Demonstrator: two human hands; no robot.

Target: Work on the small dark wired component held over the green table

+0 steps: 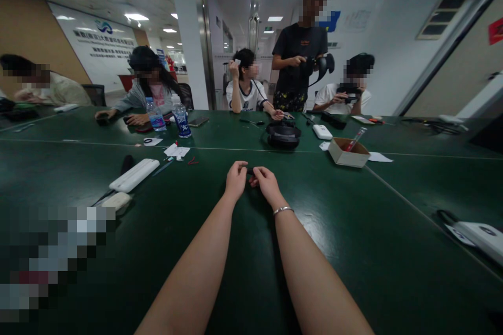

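Both my arms reach forward over a dark green table (353, 230). My left hand (236, 179) and my right hand (266, 182) meet at the table's middle, fingers curled and pinched. Between the fingertips they hold a small dark object (250, 171), too small to name. A thin silver bracelet (283, 210) sits on my right wrist. Both hands hover just above or rest on the tabletop.
A white power strip (134, 175) lies to the left, black headphones (283, 135) and a small cardboard box (348, 152) beyond my hands, two water bottles (181, 120) further left. A white device (481, 235) sits at right. Several people sit or stand along the far side.
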